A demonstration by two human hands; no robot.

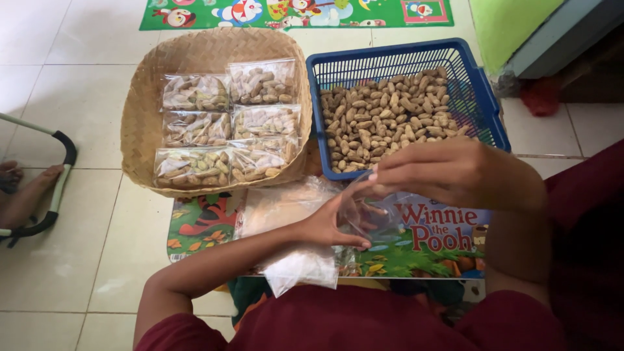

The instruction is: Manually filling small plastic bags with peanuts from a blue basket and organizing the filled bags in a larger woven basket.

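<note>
Left hand (pixel 325 224) and right hand (pixel 442 172) share one clear plastic bag (pixel 364 211). Left fingers pinch its near edge; right fingertips close narrowly on its upper rim. Bag sits between both sets of fingers, above a picture mat (pixel 416 247). Stack of empty bags (pixel 286 214) lies under the left fingers. Blue basket of peanuts (pixel 390 114) just beyond the right fingers. Woven tray (pixel 140 123) with filled peanut packets (pixel 227 120) beyond the left fingers, on tiled floor (pixel 84 104).

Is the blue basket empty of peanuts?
No, the blue basket holds a heap of loose peanuts in their shells.
</note>
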